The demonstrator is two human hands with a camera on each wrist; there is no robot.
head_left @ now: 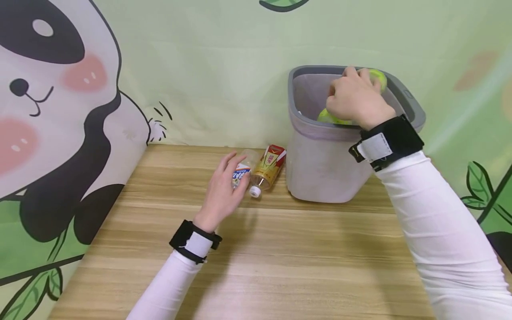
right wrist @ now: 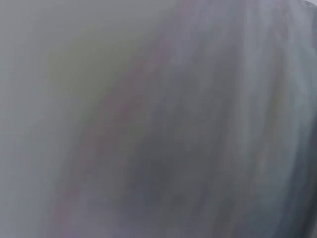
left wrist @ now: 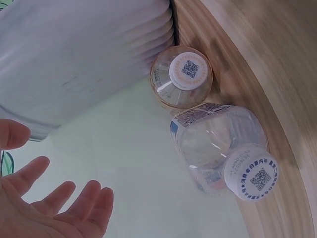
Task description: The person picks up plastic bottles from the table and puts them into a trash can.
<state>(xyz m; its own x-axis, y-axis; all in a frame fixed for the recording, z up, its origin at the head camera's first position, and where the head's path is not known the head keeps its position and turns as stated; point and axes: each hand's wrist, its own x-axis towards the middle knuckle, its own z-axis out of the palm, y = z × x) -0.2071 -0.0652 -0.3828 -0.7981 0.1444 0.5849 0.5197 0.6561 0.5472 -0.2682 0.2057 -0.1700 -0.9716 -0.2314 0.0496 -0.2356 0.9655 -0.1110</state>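
My right hand [head_left: 358, 98] is inside the mouth of a grey bin [head_left: 328, 164], fingers curled over a yellow-green object [head_left: 379, 80]. Yellow-green also shows below the hand; whether it is the same object I cannot tell. The right wrist view is blurred, showing only pale, streaky folds. On the table, my left hand [head_left: 222, 191] is held with spread, relaxed fingers in front of a clear plastic bottle [left wrist: 213, 153] with a white cap. Beside it lies a juice bottle [head_left: 269, 168] with a red and yellow label. The left wrist view shows the fingers apart from both bottles.
The bin stands at the back of the wooden table [head_left: 280, 258], right of the bottles, with a thin liner [head_left: 310, 91] inside its rim. Close behind hangs a green backdrop [head_left: 208, 66] printed with a panda [head_left: 52, 89] and leaves.
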